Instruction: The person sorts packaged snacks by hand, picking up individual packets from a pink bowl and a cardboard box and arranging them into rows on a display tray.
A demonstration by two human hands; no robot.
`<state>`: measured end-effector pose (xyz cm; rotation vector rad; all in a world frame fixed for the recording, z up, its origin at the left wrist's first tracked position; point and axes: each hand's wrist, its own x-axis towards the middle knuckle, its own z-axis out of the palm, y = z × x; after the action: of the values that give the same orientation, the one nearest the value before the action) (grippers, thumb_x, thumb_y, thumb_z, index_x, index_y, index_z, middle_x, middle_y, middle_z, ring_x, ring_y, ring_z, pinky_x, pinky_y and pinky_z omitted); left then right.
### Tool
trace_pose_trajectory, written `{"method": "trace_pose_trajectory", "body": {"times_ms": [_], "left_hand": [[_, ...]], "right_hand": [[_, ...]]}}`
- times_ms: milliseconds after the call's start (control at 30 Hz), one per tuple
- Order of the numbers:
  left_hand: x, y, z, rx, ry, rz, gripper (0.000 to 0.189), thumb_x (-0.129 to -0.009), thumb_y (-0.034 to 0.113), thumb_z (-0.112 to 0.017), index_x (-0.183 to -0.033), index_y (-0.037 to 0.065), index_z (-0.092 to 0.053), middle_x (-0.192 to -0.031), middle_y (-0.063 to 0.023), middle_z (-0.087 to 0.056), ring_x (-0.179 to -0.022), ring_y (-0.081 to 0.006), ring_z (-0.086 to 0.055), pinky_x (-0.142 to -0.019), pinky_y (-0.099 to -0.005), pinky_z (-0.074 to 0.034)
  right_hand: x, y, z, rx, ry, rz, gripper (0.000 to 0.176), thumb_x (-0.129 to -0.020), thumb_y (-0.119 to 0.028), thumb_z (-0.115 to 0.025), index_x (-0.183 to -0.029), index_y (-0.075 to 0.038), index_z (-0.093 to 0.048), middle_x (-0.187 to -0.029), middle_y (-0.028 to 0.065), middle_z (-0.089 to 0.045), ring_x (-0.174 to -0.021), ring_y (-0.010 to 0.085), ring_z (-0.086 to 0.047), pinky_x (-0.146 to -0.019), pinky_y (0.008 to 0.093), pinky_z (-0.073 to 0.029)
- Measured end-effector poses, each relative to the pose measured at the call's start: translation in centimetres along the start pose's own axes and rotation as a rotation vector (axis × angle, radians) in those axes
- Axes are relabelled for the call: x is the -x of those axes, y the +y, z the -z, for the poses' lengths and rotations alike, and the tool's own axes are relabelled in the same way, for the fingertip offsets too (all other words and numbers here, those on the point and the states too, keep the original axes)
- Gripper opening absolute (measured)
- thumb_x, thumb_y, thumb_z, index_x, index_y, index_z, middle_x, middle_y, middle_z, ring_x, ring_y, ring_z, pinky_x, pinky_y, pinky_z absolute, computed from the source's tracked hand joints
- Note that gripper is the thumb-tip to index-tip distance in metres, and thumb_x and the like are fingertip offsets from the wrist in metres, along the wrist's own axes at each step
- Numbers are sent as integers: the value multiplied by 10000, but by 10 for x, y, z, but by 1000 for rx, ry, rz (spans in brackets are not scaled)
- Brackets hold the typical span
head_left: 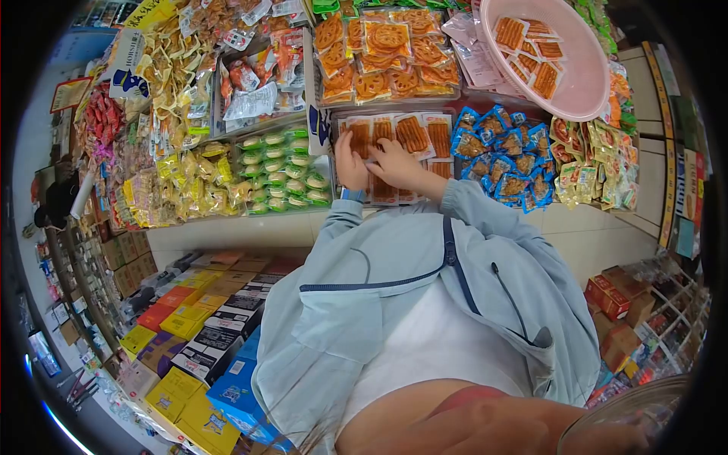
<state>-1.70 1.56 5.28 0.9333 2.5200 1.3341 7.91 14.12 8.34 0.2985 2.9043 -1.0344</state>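
Observation:
A shallow display tray (pixel 449 199) in front of me holds rows of flat clear packets of reddish-brown strip-shaped snacks (pixel 412 133). My left hand (pixel 351 165) is at the tray's left side, fingers stretched along the edge of the upper-left packet (pixel 358 139). Close beside it, my right hand (pixel 396 164) reaches in from the right with its fingers apart, the tips touching the packets near that same one. Part of the lower rows is hidden under my hands and sleeves. Neither hand lifts a packet clear of the tray.
A pink basin (pixel 493 17) with more strip packets stands at upper right. Blue-wrapped snacks (pixel 506 155) lie right of the tray, green-and-white packets (pixel 282 173) left, and orange lotus-root-like slices (pixel 385 57) behind. Stacked boxes (pixel 220 334) are on the floor at lower left.

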Motion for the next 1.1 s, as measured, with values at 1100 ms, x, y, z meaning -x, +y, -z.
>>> {"method": "trace_pose_trajectory", "body": {"times_ms": [1100], "left_hand": [[-13,-14,-24,-650,-289,-187,732,-896,424,-555,-1471,45,-306,-1551,-179,-231,-1432,-355,-188,-1172,-523,-136]], "right_hand": [[-65,224,291,-652,588,-457,438,-815,-281,-671,-1180,-42,-639,-1096,172,-677,-924,266,-666,-811,398,-517]]}}
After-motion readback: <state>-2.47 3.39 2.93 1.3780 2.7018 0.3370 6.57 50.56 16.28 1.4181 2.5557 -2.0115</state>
